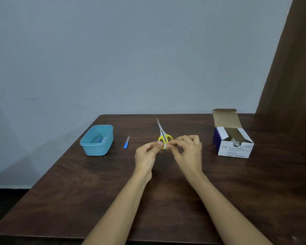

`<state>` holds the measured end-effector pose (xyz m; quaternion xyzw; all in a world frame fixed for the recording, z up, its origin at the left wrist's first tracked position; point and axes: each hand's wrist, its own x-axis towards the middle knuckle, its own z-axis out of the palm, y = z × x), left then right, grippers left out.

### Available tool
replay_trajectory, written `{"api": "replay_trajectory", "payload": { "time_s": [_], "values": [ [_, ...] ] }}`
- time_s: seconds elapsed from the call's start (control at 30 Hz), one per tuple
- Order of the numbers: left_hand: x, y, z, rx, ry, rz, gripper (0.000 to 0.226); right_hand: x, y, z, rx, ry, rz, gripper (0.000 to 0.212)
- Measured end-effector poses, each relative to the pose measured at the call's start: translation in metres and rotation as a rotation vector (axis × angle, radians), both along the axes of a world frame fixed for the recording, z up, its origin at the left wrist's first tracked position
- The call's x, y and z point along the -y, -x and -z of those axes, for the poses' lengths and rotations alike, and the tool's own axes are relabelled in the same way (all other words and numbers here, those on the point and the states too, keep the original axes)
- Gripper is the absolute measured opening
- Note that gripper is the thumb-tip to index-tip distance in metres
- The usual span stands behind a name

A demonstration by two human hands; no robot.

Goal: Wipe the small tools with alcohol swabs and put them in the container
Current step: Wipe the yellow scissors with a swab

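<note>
My left hand (147, 154) and my right hand (187, 151) meet above the middle of the table and both pinch a small white alcohol swab (165, 146) between thumb and fingertips. Just behind them lie small scissors (162, 133) with yellow handles, blades pointing away from me. A blue-handled nail file (126, 142) lies to the left of the scissors. Further left stands the light blue plastic container (88, 147), open, with a small tool inside that I cannot make out.
An opened white and blue box of alcohol swabs (234, 149) stands at the right of the dark wooden table (78, 191). A brown curtain (290, 68) hangs at the far right. A pale wall is behind the table.
</note>
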<state>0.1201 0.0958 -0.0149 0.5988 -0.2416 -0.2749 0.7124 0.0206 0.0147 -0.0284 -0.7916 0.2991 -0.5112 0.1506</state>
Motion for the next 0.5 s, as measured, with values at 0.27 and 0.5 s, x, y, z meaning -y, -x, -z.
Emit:
{"api": "replay_trajectory", "payload": {
  "time_s": [0.27,0.5],
  "values": [
    [-0.003,-0.002,-0.008,-0.156,0.052,-0.063,0.007,-0.012,0.001,-0.006,0.181,-0.183,-0.08,0.005],
    [-0.001,-0.002,-0.007,-0.169,0.058,-0.074,0.019,-0.014,-0.003,-0.002,0.449,-0.735,-0.244,0.002]
  ]
}}
